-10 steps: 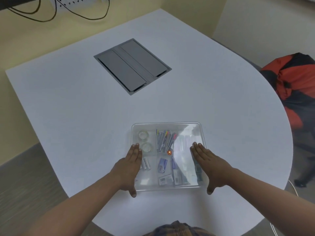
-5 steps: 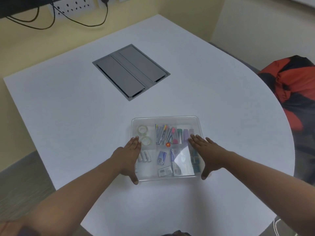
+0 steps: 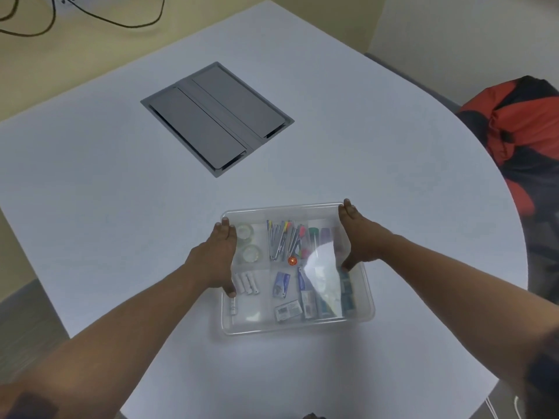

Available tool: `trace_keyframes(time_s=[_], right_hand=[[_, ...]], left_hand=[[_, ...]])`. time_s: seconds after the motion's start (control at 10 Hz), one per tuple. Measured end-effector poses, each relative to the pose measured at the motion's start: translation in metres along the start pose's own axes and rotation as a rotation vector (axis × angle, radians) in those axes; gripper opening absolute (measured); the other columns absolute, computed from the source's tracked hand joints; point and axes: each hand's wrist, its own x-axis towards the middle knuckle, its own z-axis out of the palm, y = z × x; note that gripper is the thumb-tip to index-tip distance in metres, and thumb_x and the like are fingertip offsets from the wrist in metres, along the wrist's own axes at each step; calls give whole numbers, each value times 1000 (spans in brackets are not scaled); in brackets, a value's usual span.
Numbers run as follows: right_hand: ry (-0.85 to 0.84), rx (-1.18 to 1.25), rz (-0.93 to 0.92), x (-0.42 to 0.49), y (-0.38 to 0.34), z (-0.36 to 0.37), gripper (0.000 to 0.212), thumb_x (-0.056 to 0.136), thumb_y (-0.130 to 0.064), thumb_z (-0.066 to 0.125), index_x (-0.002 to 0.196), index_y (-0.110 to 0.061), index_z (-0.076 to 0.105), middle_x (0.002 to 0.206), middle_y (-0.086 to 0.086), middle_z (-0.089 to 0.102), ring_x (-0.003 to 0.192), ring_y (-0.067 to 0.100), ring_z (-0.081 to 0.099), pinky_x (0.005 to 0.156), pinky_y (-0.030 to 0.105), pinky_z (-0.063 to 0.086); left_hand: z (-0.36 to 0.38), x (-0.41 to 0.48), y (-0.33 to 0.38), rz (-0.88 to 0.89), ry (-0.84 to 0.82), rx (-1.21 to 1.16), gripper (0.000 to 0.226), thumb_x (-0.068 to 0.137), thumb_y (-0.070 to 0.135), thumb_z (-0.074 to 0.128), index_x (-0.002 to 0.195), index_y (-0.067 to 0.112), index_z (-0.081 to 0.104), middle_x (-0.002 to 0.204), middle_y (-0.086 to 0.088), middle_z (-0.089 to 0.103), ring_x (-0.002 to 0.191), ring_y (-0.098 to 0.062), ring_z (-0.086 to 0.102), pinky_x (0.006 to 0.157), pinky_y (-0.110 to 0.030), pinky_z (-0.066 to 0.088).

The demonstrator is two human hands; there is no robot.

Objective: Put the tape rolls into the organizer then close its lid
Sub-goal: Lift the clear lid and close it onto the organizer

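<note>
A clear plastic organizer (image 3: 298, 324) sits on the white table near me, its transparent lid lying flat over it. Two clear tape rolls (image 3: 250, 252) lie in the far-left compartment under the lid. My left hand (image 3: 217, 255) rests flat on the lid's left side, fingers together, reaching the far-left corner. My right hand (image 3: 361, 237) lies flat on the right side, fingertips at the far-right corner. Neither hand grips anything.
Pens, markers, batteries and small packs fill the other compartments. A grey cable hatch (image 3: 216, 117) is set into the table (image 3: 90, 207) beyond the organizer. A red and black bag (image 3: 523, 137) sits off the table's right edge. Black cables (image 3: 90, 16) hang at the back wall.
Both hands have slid along the lid away from me, from its middle to its far corners. The camera view has shifted a little.
</note>
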Motion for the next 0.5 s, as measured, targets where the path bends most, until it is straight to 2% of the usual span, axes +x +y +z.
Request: trace_keyframes(time_s=[0.2, 0.4, 0.5], right_hand=[[21, -84, -22, 5, 7, 2, 155, 47, -59, 89, 150, -4, -13, 160, 13, -18, 149, 27, -1, 118, 37, 14], [-6, -130, -11, -3, 4, -4, 151, 54, -63, 83, 148, -2, -18, 158, 15, -22, 148, 28, -9, 121, 43, 10], [41, -68, 11, -12, -10, -5, 142, 62, -66, 77, 148, 0, -15, 158, 17, -19, 148, 30, -8, 121, 40, 8]], left_hand=[[1, 5, 5, -27, -61, -29, 152, 48, 34, 94, 146, 6, -20, 155, -9, -30, 146, -24, -18, 110, -48, 36], [-5, 0, 10, -33, -24, 58, 151, 49, 40, 92, 147, 2, -15, 157, -13, -24, 147, -27, -14, 112, -44, 33], [-15, -7, 17, -49, 33, 74, 145, 53, 44, 90, 147, -1, -12, 158, -18, -17, 147, -30, -9, 116, -41, 25]])
